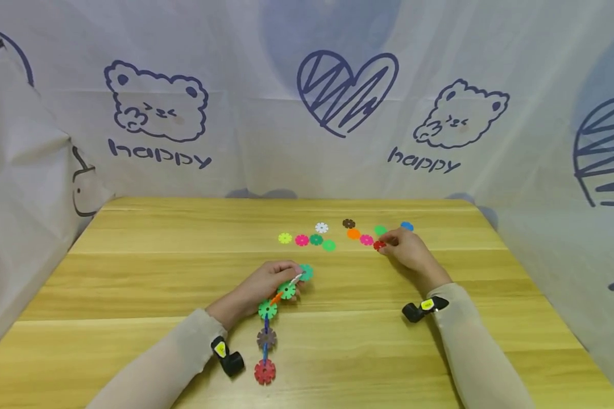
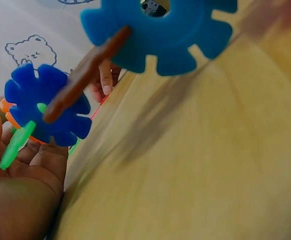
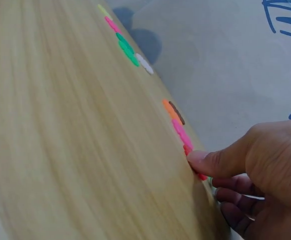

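Observation:
My left hand (image 1: pixel 266 281) grips the upper part of a chain of notched plastic snowflake discs, with a teal-green disc (image 1: pixel 306 272) at its tip. Down from there the chain runs through white, green and orange discs, then a brown disc (image 1: pixel 266 338), to a red end disc (image 1: pixel 265 372). In the left wrist view a dark blue disc (image 2: pixel 70 122) and a lighter blue disc (image 2: pixel 160 47) are joined by an edge-on brown one. Farther back on the right, my right hand (image 1: pixel 411 250) pinches a loose red disc (image 1: pixel 378 246) between thumb and fingers, low at the tabletop.
Loose discs lie along the back of the wooden table (image 1: pixel 158 250): yellow (image 1: pixel 285 238), white (image 1: pixel 321 228), orange (image 1: pixel 354 233), blue (image 1: pixel 407 226) and several others. A white printed cloth (image 1: pixel 256 125) hangs behind the table. Each wrist carries a small black camera.

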{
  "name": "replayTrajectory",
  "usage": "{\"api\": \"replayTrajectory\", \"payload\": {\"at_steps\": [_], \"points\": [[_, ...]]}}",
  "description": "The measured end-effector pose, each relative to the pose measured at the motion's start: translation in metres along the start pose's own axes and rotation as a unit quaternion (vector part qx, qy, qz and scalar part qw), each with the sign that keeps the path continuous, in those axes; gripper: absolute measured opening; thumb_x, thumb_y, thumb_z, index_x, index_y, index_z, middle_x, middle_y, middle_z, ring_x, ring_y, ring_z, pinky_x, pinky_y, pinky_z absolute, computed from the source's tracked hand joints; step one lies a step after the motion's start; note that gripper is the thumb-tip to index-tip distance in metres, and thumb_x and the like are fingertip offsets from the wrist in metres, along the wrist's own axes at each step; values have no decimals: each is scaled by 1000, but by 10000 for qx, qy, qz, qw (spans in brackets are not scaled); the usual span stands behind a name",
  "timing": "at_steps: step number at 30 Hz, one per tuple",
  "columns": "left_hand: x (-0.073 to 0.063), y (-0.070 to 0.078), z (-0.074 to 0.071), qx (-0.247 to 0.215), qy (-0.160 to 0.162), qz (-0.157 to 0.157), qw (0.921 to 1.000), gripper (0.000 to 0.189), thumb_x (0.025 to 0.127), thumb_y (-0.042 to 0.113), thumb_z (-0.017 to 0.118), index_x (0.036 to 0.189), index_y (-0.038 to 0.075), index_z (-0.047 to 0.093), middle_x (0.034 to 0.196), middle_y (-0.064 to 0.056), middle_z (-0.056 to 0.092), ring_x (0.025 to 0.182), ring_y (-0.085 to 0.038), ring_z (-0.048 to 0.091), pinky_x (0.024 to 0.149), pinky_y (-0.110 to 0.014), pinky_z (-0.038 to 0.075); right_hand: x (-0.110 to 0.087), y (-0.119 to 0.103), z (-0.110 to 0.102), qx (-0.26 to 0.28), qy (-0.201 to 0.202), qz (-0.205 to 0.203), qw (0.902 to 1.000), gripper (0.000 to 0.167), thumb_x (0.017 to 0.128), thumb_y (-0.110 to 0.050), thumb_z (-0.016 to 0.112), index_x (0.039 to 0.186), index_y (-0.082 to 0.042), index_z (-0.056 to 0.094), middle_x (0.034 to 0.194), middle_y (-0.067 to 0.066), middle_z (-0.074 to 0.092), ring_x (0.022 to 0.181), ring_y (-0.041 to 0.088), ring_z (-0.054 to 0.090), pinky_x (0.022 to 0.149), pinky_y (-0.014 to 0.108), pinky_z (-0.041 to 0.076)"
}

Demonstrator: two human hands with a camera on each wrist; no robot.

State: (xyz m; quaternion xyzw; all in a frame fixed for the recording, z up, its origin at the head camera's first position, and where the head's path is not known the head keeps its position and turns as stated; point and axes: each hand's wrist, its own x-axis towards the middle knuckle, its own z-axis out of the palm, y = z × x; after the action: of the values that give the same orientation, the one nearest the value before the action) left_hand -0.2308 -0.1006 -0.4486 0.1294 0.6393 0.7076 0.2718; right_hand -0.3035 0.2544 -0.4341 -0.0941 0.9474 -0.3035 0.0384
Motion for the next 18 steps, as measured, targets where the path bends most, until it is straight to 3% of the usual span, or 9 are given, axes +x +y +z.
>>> {"api": "replayTrajectory", "payload": {"at_steps": [9, 18], "points": [[0, -2, 0, -79, 21, -55, 10000, 26, 103, 22, 52, 110, -1, 62, 97, -14, 62, 75, -19, 65, 70, -31, 57, -2, 1, 5, 299, 13, -18, 9995, 23, 91, -9, 70, 108, 1, 59, 99, 14, 61, 91, 29, 56, 82, 41, 47], [0, 0, 1, -174, 63, -64, 9998, 26, 104, 22, 51, 111, -1, 61, 101, -16, 63, 77, -18, 65, 72, -32, 57, -6, -10, 2, 750, 23, -285, 9968, 11, 95, -10, 65, 104, -4, 68, 97, 8, 68, 91, 25, 59, 84, 38, 47]]}}
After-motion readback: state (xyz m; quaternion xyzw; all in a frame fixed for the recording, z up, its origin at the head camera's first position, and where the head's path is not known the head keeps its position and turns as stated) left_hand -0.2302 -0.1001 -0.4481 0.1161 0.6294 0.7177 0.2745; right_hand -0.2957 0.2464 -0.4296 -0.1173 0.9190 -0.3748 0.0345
